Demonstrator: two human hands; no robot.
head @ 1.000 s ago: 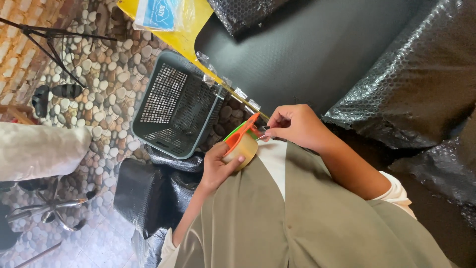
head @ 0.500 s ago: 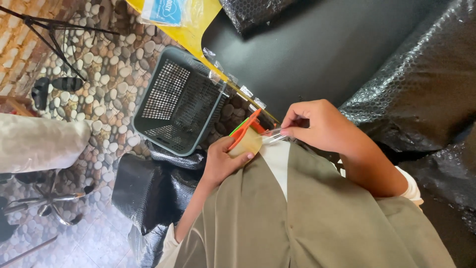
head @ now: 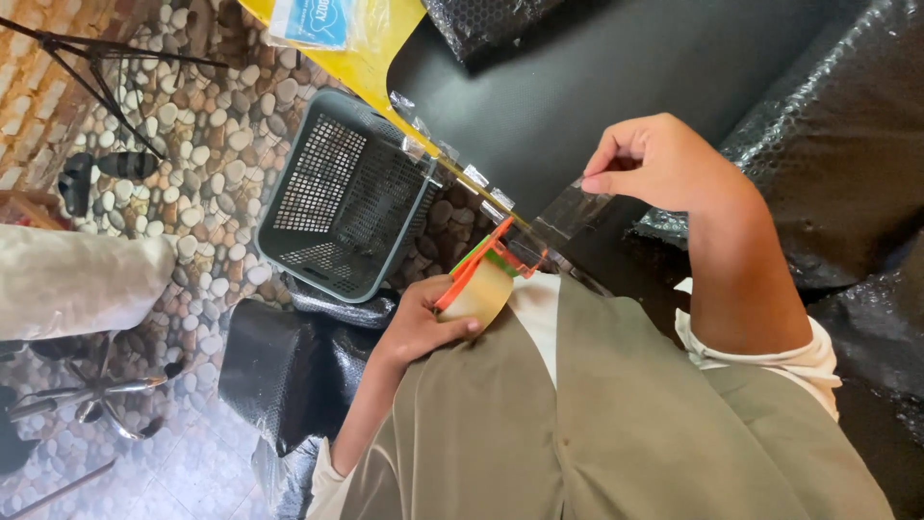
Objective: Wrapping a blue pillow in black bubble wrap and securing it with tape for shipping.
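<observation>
Left hand [head: 419, 327] grips the tape dispenser [head: 478, 279]; right hand [head: 659, 159], at 2 o'clock, pinches the tape strip [head: 568, 210]; best kept taut.

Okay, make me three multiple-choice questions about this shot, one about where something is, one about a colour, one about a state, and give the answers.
1. Where is the dark mesh basket?
A. on the pebbled floor
B. on the black table
C. on the lap

2. What colour is the tape dispenser frame?
A. blue
B. orange
C. white

3. What state is the clear tape strip in?
A. cut off
B. fully wound
C. pulled out

Answers:
1 A, it stands on the pebbled floor.
2 B, orange shows by the left hand.
3 C, the right hand holds its stretched end.
</observation>
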